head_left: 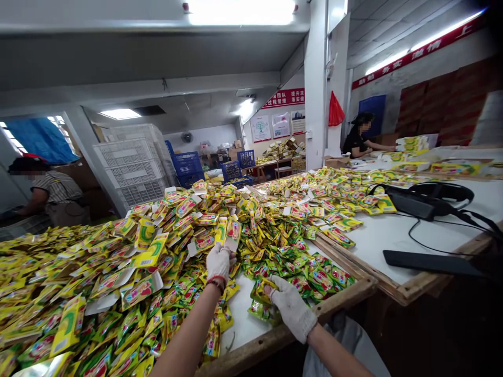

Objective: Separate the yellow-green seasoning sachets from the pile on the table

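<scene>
My left hand (219,263), in a white glove with a red band at the wrist, is closed on a small yellow carton (221,230) and holds it upright over the heap. My right hand (293,306), also gloved, pinches a shiny yellow-green sachet (259,289) near the table's front edge. Another green sachet (259,310) lies just under it. Loose green sachets (314,275) are piled beyond and to the right of that hand. To the left spreads a deep heap of yellow cartons (151,251), several with open flaps, mixed with sachets.
A wooden rim (255,343) edges the white tabletop. On the right lie a black strapped headset (416,201) with cables and a flat black slab (428,262). A co-worker (359,136) sits at the far right; another person (55,188) works at the left. White crates (135,162) stand behind.
</scene>
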Motion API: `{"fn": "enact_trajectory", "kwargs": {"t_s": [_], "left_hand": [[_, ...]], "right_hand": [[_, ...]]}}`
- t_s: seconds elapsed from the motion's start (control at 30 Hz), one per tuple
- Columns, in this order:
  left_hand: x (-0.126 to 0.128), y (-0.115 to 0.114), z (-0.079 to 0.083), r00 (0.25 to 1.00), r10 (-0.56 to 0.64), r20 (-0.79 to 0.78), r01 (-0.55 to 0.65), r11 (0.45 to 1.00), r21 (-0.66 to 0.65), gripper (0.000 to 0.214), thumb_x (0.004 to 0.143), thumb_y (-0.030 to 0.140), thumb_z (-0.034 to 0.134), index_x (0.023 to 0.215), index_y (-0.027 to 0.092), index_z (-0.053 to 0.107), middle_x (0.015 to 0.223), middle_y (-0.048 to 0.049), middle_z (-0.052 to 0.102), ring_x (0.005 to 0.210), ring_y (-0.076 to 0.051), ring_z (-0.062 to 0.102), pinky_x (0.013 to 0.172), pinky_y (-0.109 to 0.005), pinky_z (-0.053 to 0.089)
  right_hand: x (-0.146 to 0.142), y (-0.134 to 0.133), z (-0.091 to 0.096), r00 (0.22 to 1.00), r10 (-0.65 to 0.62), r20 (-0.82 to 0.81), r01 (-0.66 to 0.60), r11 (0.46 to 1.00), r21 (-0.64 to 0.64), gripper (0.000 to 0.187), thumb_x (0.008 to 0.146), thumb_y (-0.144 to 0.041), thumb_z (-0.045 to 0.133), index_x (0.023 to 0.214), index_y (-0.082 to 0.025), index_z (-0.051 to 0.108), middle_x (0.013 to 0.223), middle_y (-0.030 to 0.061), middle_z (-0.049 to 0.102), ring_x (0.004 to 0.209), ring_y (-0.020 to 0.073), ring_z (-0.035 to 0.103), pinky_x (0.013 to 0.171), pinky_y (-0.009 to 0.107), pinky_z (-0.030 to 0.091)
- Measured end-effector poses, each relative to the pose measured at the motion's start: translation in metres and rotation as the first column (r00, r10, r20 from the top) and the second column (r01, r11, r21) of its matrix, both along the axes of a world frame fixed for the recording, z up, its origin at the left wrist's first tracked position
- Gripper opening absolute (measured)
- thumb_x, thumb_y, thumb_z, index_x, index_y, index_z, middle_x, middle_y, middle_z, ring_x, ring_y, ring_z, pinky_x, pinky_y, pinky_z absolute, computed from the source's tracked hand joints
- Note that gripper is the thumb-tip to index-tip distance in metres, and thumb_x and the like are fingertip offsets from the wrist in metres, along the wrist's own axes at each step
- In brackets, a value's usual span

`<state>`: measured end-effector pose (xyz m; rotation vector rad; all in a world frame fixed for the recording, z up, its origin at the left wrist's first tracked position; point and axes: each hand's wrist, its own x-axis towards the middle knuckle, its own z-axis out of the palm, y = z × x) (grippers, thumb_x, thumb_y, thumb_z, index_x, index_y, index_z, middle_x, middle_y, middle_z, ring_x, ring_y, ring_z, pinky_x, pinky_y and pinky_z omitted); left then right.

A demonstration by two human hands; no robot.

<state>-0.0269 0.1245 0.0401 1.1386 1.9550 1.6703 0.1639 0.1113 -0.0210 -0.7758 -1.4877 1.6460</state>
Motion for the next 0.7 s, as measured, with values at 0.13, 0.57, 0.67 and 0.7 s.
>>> {"fn": "enact_trajectory", "kwargs": {"t_s": [0.13, 0.57, 0.67, 0.7], "left_hand": [[0.036, -0.05, -0.026, 0.949, -0.111, 0.295, 0.102, 0.994, 0.044, 0.021, 0.078, 0.039, 0.049, 0.079, 0.018, 0.046, 0.079, -0.0058, 0.062, 0.078, -0.017, 0.064, 0.071, -0.03, 0.053], [0.041, -0.139, 0.018, 0.273, -0.381, -0.884, 0.098, 0.925, -0.368, 0.064, 0.057, 0.012, 0.06, 0.119, 0.029, 0.052, 0.127, -0.0072, 0.051, 0.131, -0.034, 0.029, 0.108, -0.06, 0.001], [0.037, -0.134, 0.008, 0.316, -0.427, -0.847, -0.016, 0.891, -0.454, 0.048, 0.062, 0.019, 0.058, 0.11, 0.023, 0.055, 0.11, -0.0084, 0.059, 0.108, -0.028, 0.05, 0.104, -0.048, 0.025], [0.035, -0.133, 0.002, 0.369, -0.382, -0.847, -0.073, 0.897, -0.436, 0.048, 0.063, 0.021, 0.058, 0.11, 0.021, 0.054, 0.108, -0.0094, 0.059, 0.104, -0.027, 0.052, 0.099, -0.043, 0.033]], "right_hand": [[-0.011, -0.004, 0.011, 0.959, 0.049, -0.28, -0.109, 0.972, -0.206, 0.035, 0.076, -0.047, 0.059, 0.093, -0.018, 0.05, 0.08, 0.002, 0.06, 0.05, 0.008, 0.053, 0.041, 0.017, 0.037], [0.017, 0.003, 0.045, 0.744, 0.631, 0.219, -0.641, 0.767, -0.028, 0.03, 0.069, -0.035, 0.068, 0.087, -0.012, 0.062, 0.075, 0.002, 0.062, 0.057, 0.0092, 0.056, 0.045, 0.016, 0.044], [0.01, -0.003, 0.042, 0.89, 0.404, 0.213, -0.421, 0.906, 0.038, 0.028, 0.074, -0.035, 0.061, 0.092, -0.014, 0.06, 0.079, 0.0022, 0.061, 0.053, 0.0077, 0.053, 0.042, 0.016, 0.044], [0.008, -0.005, 0.04, 0.943, 0.267, 0.2, -0.285, 0.956, 0.068, 0.028, 0.076, -0.037, 0.058, 0.093, -0.015, 0.059, 0.081, 0.0023, 0.061, 0.051, 0.0072, 0.052, 0.041, 0.017, 0.043]]}}
